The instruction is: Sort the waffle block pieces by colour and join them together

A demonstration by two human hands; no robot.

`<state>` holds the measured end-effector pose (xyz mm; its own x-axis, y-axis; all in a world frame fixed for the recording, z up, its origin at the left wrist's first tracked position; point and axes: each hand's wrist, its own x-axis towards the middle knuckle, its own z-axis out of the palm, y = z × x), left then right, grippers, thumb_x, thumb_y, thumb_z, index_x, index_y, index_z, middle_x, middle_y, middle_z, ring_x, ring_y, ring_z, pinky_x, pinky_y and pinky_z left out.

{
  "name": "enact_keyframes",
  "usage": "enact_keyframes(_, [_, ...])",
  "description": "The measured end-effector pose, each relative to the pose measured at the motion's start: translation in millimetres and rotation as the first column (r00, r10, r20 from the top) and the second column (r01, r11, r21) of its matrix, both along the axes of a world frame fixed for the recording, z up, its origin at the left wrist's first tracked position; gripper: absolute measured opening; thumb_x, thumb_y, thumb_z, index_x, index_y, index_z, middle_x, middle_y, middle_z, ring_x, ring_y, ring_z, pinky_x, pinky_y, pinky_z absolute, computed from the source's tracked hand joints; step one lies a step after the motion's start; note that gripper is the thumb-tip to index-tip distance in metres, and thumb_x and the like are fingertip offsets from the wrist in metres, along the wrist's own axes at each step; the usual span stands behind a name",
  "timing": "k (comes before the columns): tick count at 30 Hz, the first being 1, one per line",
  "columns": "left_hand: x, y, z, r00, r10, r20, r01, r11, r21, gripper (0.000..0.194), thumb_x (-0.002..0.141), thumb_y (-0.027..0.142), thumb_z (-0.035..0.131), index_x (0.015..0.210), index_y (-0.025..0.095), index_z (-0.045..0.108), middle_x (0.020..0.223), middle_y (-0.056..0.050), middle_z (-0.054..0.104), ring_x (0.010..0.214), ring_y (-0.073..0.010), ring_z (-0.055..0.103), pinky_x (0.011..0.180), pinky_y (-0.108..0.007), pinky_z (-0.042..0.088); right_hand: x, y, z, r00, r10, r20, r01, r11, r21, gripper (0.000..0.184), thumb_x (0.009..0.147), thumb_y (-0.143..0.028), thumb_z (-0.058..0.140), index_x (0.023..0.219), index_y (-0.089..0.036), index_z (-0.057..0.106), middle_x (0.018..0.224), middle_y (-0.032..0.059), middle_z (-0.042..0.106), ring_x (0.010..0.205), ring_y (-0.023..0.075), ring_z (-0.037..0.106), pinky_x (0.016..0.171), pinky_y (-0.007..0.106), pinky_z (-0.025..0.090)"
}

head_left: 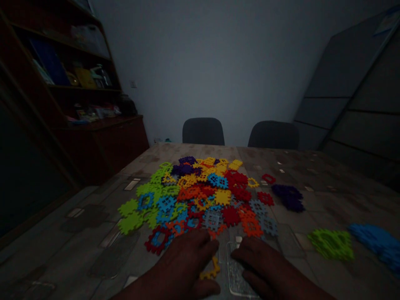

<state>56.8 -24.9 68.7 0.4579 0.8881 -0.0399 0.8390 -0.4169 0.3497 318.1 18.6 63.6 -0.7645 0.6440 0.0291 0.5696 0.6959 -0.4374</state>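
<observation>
My left hand [187,262] is at the near edge of the pile, its fingers and thumb around a yellow toothed building piece [213,271] with an open middle. Part of that piece is hidden behind the fingers. My right hand [264,264] rests low over the table just to the right, fingers loosely bent and apart from the thumb, with nothing visible between them. Just ahead of both hands spreads a heap of interlocking plastic pieces, among them a dark red frame [158,240], a grey window piece [212,219] and an orange window piece [251,225].
Off to the right lie a stack of green pieces [331,243], a stack of blue pieces [378,241] and a purple group [288,197]. The patterned table [103,225] reaches two dark chairs [203,131] at the far side. A wooden cabinet [121,137] stands at left.
</observation>
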Motion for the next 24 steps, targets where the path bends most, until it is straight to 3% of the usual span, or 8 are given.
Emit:
enact_keyframes(4, [-17, 4, 10.7, 0.991, 0.043, 0.124, -0.050, 0.997, 0.051, 0.024, 0.096, 0.035, 0.061, 0.118, 0.027, 0.062, 0.121, -0.007, 0.065, 0.103, -0.0250, 0.063, 0.085, -0.034, 0.052, -5, -1, 3.9, 0.999, -0.012, 0.045, 0.012, 1.000, -0.004, 0.045, 0.085, -0.006, 0.062, 0.125, -0.026, 0.068, 0.128, 0.0094, 0.068, 0.112, 0.0249, 0.066, 0.095, 0.033, 0.054])
enact_keyframes(8, [-55, 24, 16.4, 0.973, 0.081, 0.217, -0.113, 0.984, 0.137, 0.029, 0.103, 0.028, 0.040, 0.121, 0.028, 0.063, 0.123, -0.007, 0.067, 0.111, -0.0235, 0.063, 0.095, -0.037, 0.052, -5, 1, 2.3, 0.997, -0.003, 0.071, 0.004, 1.000, -0.020, 0.044, 0.086, -0.007, 0.062, 0.126, -0.024, 0.068, 0.130, 0.0114, 0.067, 0.113, 0.0264, 0.066, 0.095, 0.036, 0.056])
enact_keyframes(12, [-98, 47, 13.7, 0.964, 0.186, 0.188, -0.221, 0.957, 0.189, 0.037, 0.099, 0.027, 0.041, 0.129, 0.026, 0.062, 0.134, -0.010, 0.065, 0.122, -0.0286, 0.059, 0.106, -0.047, 0.046, -4, 2, 1.5, 0.999, 0.012, 0.029, -0.013, 1.000, 0.011, 0.044, 0.086, -0.008, 0.061, 0.125, -0.025, 0.068, 0.127, 0.0106, 0.069, 0.112, 0.0257, 0.067, 0.094, 0.035, 0.057])
enact_keyframes(16, [-126, 54, 17.0, 0.965, 0.222, 0.143, -0.240, 0.963, 0.124, 0.033, 0.094, 0.027, 0.047, 0.120, 0.024, 0.068, 0.125, -0.011, 0.070, 0.115, -0.0303, 0.064, 0.102, -0.047, 0.049, -6, 2, 1.4, 0.999, 0.015, 0.033, -0.017, 0.999, 0.049, 0.043, 0.081, -0.005, 0.062, 0.118, -0.025, 0.071, 0.117, 0.0100, 0.072, 0.101, 0.0259, 0.071, 0.085, 0.035, 0.060])
enact_keyframes(19, [-129, 49, 22.8, 0.977, 0.172, 0.122, -0.180, 0.982, 0.057, 0.029, 0.090, 0.025, 0.053, 0.114, 0.024, 0.069, 0.119, -0.010, 0.071, 0.111, -0.0276, 0.065, 0.100, -0.043, 0.050, -5, 3, -0.8, 1.000, 0.022, -0.006, -0.022, 0.998, 0.058, 0.044, 0.079, -0.004, 0.062, 0.116, -0.026, 0.072, 0.114, 0.0085, 0.073, 0.098, 0.0245, 0.071, 0.083, 0.034, 0.060])
enact_keyframes(24, [-109, 38, 27.0, 0.993, 0.063, 0.100, -0.056, 0.996, -0.070, 0.036, 0.082, 0.020, 0.066, 0.117, 0.026, 0.066, 0.124, -0.005, 0.064, 0.113, -0.0245, 0.061, 0.099, -0.036, 0.047, -4, 4, -0.7, 1.000, 0.016, -0.017, -0.015, 0.998, 0.057, 0.045, 0.080, -0.005, 0.062, 0.118, -0.027, 0.071, 0.119, 0.0083, 0.073, 0.104, 0.0243, 0.070, 0.087, 0.032, 0.059])
